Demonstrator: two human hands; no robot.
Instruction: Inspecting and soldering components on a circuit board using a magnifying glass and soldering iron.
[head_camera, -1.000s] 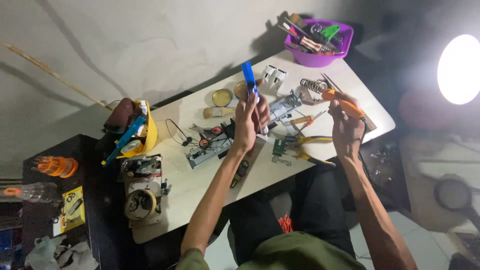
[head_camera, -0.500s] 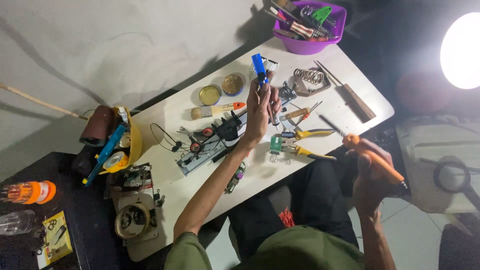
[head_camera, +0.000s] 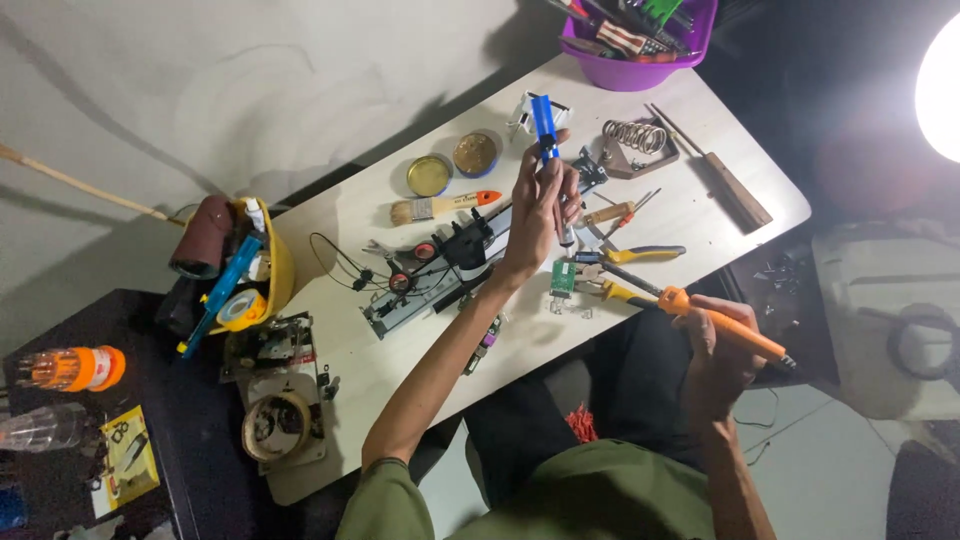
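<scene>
Soldering seems paused: left hand (head_camera: 540, 205) fingers wrapped round a blue desoldering pump (head_camera: 543, 125), right hand (head_camera: 715, 360) gripping the orange soldering iron (head_camera: 722, 326) (off the worktop (head_camera: 380, 350)); next, probably steadying both over the small green board (head_camera: 563, 277).

Blue desoldering pump (head_camera: 544, 125) is a slim tube, held upright-ish over the middle of the bench (head_camera: 350, 215), tip pointing down. The orange-handled soldering iron (head_camera: 718, 325) is out past the bench's front edge, lying at a slant, dark tip reaching back over that edge.
</scene>
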